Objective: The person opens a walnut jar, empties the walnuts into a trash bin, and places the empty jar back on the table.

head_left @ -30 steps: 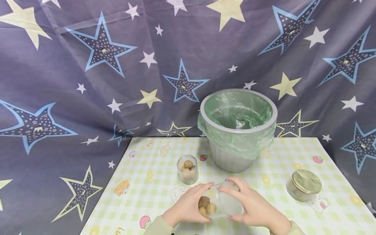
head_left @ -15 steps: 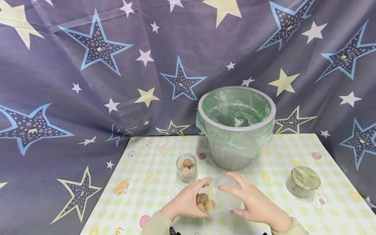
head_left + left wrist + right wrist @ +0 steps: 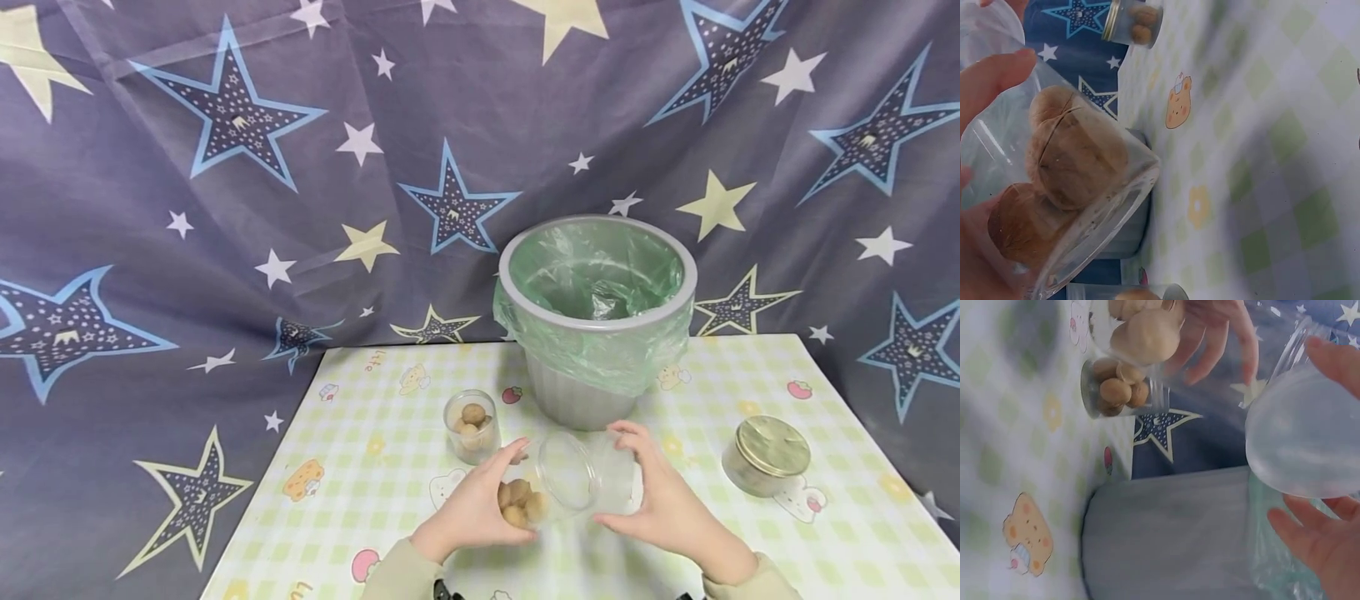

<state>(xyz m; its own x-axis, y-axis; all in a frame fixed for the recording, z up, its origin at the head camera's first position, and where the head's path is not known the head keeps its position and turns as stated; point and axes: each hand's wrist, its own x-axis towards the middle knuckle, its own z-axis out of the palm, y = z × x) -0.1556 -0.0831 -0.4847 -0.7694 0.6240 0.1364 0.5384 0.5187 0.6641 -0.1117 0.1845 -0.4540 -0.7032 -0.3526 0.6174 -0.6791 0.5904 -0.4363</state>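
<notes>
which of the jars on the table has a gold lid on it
The squat jar at the table's right edge: a gold lid covers it. The small walnut jar left of the bin and the hand-held jar are lidless.

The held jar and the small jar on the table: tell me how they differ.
The held jar lies tilted on its side in the left hand; the small jar stands upright on the table, untouched. The held jar's clear lid is off, in the right hand; whether the small jar has a lid is unclear. Both are clear and hold brown nuts.
</notes>
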